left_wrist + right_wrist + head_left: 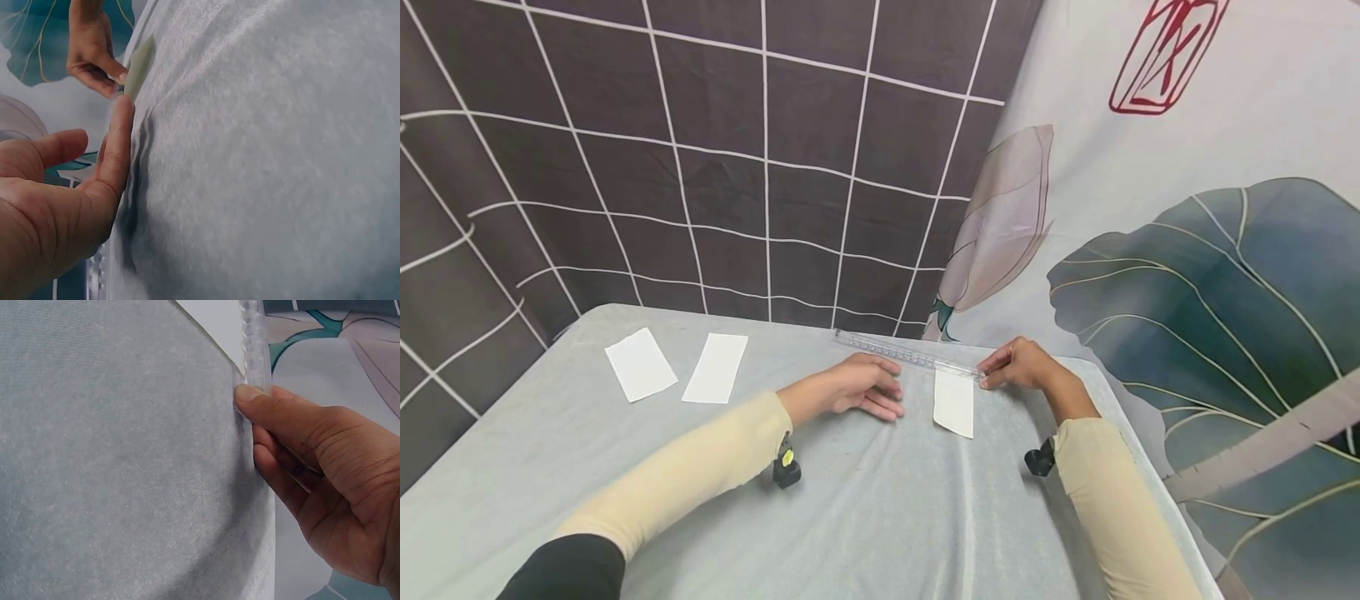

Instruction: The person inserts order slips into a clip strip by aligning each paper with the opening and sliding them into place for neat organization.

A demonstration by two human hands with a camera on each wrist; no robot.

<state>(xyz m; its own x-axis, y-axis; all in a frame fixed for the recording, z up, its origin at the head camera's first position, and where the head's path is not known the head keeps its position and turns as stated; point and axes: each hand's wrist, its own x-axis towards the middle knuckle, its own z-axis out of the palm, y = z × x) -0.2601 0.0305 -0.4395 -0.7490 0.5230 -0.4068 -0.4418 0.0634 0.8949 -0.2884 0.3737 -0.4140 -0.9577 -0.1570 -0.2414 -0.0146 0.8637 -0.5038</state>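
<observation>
A clear plastic ruler [898, 350] lies aslant near the back edge of the table. Its right end is pinched between the thumb and fingers of my right hand [1021, 367], as the right wrist view also shows on the ruler [255, 356]. A white paper slip [953, 402] extends toward me from the ruler near that end, its near corner slightly curled. To the left of the slip, my left hand [865, 387] has its fingers extended and holds nothing. In the left wrist view, the left hand's fingers [115, 156] point toward the right hand [94, 53].
Two more white paper pieces, one tilted [642, 365] and one straighter [715, 368], lie at the left back of the table. A grey cloth [865, 525] with some creases covers the table. Dark gridded curtain [715, 192] and a leaf-printed curtain [1210, 267] hang behind and to the right.
</observation>
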